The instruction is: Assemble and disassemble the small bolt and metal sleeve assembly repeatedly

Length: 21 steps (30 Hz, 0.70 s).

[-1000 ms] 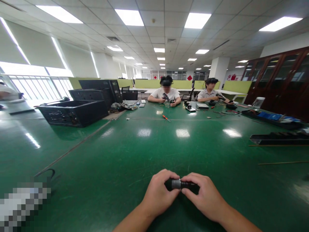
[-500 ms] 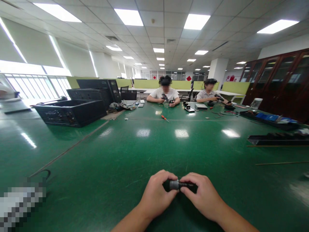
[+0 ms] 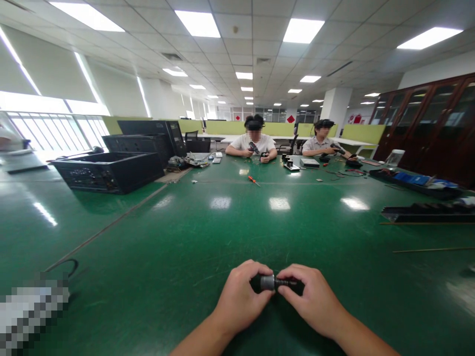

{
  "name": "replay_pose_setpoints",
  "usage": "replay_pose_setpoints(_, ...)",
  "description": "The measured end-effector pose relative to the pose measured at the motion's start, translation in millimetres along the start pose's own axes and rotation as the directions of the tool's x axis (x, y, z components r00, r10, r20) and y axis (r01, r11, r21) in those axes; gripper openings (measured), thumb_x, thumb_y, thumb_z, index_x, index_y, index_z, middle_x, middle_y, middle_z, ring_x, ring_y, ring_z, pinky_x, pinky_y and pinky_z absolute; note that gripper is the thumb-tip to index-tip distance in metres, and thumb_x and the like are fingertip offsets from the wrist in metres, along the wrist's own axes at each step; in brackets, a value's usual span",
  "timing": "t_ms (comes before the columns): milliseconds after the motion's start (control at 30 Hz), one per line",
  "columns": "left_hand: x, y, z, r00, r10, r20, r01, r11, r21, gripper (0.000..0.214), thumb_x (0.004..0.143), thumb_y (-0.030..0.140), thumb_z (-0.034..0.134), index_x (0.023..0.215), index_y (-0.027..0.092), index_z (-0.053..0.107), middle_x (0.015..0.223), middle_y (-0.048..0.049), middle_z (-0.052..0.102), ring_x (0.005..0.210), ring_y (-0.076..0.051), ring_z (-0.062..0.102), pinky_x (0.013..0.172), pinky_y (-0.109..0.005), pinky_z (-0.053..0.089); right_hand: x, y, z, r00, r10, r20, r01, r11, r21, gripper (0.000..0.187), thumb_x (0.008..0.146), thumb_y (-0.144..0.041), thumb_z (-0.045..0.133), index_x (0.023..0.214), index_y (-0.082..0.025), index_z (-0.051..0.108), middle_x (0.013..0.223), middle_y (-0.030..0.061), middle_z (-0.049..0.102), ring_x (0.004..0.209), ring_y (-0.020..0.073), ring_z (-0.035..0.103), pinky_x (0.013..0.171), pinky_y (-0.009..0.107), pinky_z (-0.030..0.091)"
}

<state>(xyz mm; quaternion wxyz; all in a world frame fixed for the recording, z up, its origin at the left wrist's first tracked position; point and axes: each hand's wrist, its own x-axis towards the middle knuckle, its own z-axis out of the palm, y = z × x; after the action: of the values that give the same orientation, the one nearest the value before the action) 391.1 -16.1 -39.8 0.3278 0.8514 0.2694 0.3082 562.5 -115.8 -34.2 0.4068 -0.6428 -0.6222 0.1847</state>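
Low in the view, both my hands grip one small black cylinder with a silver band, held level just above the green table. My left hand is closed round its left end. My right hand is closed round its right end, thumb and forefinger pinching near the silver band. Most of the cylinder is hidden by my fingers.
Black computer cases stand at the back left. A red-handled screwdriver lies mid-table. Two seated people handle tools at the far end among small parts. Dark trays lie on the right, and a thin rod nearer me.
My hands stay in the same grip on the cylinder. The camera view has shifted a little to the left, nothing else moved.
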Motion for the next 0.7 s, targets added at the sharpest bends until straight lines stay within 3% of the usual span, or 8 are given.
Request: replay_pose_setpoints(700, 0.2, -0.2, -0.7, 1.000, 0.017, -0.017, -0.017, 1.000, -0.011, 0.028, 0.067, 0.008, 0.074, 0.090, 0.023, 0.071, 0.089, 0.0000, 0.073, 0.084, -0.020, 0.068, 0.079, -0.031, 0.050, -0.2, 0.2, 0.3, 1.000, 0.028, -0.004, -0.028, 0.999, 0.026, 0.012, 0.081, -0.019, 0.066, 0.089, -0.022, 0.074, 0.086, 0.0032, 0.073, 0.081, 0.0203, 0.066, 0.076, 0.030, 0.048)
